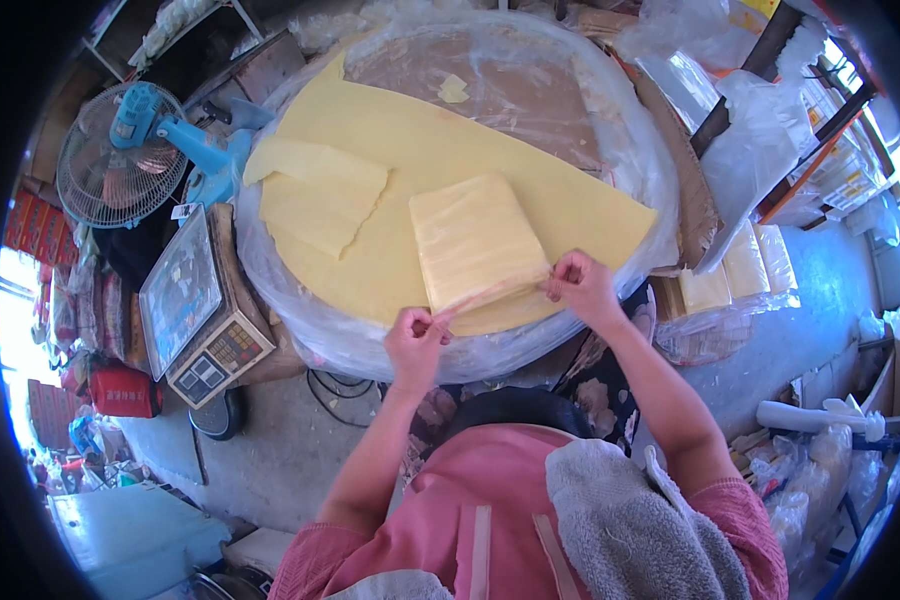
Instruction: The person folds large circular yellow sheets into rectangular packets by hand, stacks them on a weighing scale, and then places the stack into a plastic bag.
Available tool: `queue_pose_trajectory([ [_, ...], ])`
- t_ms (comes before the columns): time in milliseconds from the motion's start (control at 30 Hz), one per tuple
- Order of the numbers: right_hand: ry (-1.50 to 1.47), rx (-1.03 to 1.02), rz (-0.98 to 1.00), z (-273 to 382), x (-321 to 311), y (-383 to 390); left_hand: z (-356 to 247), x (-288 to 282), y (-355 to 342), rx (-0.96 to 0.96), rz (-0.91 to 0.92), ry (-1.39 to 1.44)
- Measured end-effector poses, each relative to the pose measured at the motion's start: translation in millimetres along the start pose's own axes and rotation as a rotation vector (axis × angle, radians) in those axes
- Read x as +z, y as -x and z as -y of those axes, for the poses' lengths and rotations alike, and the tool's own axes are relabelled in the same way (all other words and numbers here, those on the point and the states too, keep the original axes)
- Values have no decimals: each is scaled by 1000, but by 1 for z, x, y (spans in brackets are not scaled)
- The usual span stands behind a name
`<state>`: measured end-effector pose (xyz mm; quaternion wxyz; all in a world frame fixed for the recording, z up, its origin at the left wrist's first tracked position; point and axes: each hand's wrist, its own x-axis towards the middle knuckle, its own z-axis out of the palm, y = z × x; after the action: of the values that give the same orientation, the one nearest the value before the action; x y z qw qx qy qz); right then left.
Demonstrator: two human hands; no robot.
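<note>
A square stack of pale yellow sheets in a clear plastic bag [475,235] lies in front of me on a large yellow sheet [420,140]. My left hand [417,343] pinches the near left corner of the bag's mouth. With closed fingers, my right hand [578,285] holds the near right corner, so the bag's edge runs taut between both hands. To the left lies a loose, ragged-edged yellow piece [322,193] on top of the large sheet. Underneath, clear plastic film covers a round table [635,150].
A digital weighing scale [218,355] with a metal pan stands left of the table, and a blue fan [160,145] is behind it. More bagged yellow stacks [735,275] sit low at the right. A small yellow scrap [453,90] lies at the table's far side.
</note>
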<state>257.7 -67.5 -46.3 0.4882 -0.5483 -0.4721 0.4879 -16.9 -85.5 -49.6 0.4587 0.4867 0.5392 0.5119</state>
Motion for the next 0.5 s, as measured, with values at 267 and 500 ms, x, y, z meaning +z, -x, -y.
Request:
queue_pose_trajectory([
  [267, 178, -247, 61, 207, 0, -70, -197, -22, -124, 132, 138, 26],
  [500, 204, -291, -2, 230, 9, -55, -225, -39, -131, -2, 324, -27],
])
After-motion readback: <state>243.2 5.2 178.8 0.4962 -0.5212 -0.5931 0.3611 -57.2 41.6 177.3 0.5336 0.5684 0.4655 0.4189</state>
